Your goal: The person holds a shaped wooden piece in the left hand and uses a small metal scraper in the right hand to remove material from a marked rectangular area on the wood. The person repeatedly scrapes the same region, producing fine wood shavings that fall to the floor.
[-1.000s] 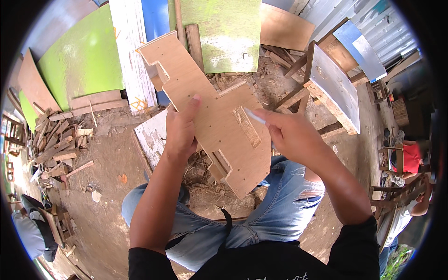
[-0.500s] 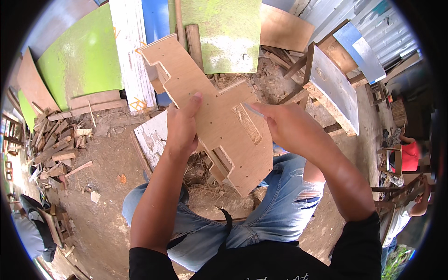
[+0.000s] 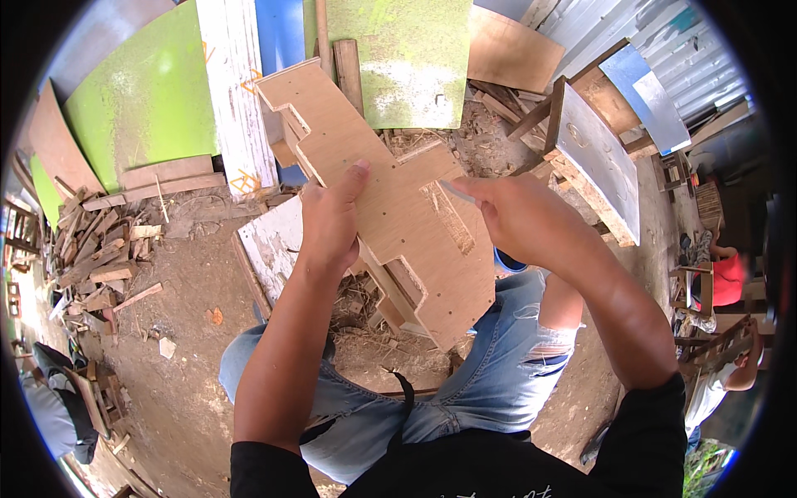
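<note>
A notched plywood cut-out (image 3: 390,199) with small drilled holes and a rough scraped patch is held up over my knees. My left hand (image 3: 332,220) grips its left edge, thumb on the face. My right hand (image 3: 519,217) is closed around a thin pale tool (image 3: 457,192), whose tip rests on the board beside the scraped patch. My legs in torn blue jeans (image 3: 506,373) are below.
Dirt ground with wood scraps (image 3: 100,257) at left. Green (image 3: 141,108), white and blue boards lean at the back. A wooden stool with a grey top (image 3: 594,162) stands at right. A white painted board (image 3: 270,245) lies under the cut-out. A person in red (image 3: 726,278) sits at the far right.
My right hand has slid left across the board toward the scraped patch. The cut-out has tilted slightly. My left hand keeps its grip.
</note>
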`<state>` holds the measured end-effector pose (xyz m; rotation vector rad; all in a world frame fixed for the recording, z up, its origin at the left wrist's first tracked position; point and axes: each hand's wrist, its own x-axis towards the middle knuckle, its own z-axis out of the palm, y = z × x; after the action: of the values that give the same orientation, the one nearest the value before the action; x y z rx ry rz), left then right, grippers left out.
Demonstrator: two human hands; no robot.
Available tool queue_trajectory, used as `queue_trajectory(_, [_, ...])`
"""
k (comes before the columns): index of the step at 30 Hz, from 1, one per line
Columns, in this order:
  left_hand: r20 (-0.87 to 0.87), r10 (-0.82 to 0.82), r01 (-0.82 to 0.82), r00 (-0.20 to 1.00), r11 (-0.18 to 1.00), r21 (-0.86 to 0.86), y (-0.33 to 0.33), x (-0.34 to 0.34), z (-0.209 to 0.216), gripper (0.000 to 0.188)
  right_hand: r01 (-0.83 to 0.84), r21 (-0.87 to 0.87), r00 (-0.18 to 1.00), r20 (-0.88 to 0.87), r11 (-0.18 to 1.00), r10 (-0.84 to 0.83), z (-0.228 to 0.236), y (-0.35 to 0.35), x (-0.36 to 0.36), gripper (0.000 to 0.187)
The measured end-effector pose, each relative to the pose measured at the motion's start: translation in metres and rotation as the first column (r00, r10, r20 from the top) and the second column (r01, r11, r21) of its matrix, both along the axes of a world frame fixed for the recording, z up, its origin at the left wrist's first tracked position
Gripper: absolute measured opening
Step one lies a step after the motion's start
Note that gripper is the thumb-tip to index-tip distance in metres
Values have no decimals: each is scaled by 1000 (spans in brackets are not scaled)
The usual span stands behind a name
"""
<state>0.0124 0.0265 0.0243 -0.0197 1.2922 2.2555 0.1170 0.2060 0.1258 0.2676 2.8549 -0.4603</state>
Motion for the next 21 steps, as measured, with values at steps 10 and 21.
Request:
queue_trajectory(10, [-5, 11, -11, 1000, 1000, 4, 0, 0, -1, 40, -1, 16, 1000, -9, 1000, 1, 1, -1, -1, 39])
queue_trajectory(21, [-13, 5, -4, 1000, 1000, 27, 4, 3, -2, 41, -63, 157, 998, 24, 986, 60, 0, -6, -4, 49])
